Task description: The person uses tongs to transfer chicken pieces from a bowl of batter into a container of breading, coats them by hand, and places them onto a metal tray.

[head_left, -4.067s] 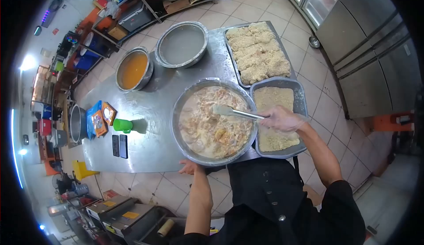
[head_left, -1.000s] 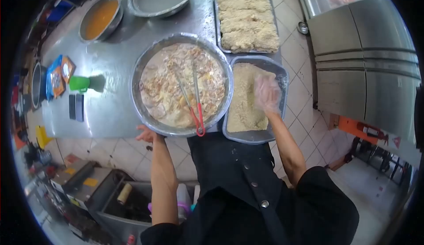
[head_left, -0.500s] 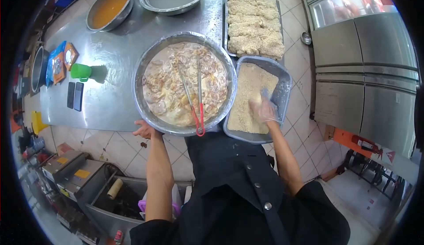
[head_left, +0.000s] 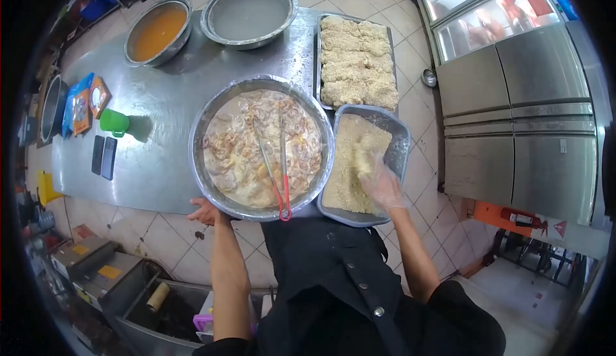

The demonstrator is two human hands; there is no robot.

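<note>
A large metal bowl (head_left: 200,182) holds wet, batter-covered pieces, with red-handled tongs (head_left: 284,195) resting in it. Beside its lower left rim is my left hand (head_left: 205,212), bare, its visible fingers apart. My right hand (head_left: 385,188), in a clear plastic glove, is inside the grey-blue tub (head_left: 399,139) of pale crumbs (head_left: 343,163). Its fingers close round the lower end of a crumb-coated piece (head_left: 367,154). Behind the tub, a tray (head_left: 319,77) carries rows of coated pieces (head_left: 358,60).
On the metal table (head_left: 160,176) stand a bowl of orange liquid (head_left: 157,34), a bowl of greyish liquid (head_left: 249,12), a green cup (head_left: 114,122), two phones (head_left: 104,157) and some packets (head_left: 81,111). Steel refrigerators (head_left: 513,125) stand at the right.
The view has shifted, so the table items appear lower. In my right hand, a crumb-coated piece now shows above the crumbs. My left hand stays by the bowl.
</note>
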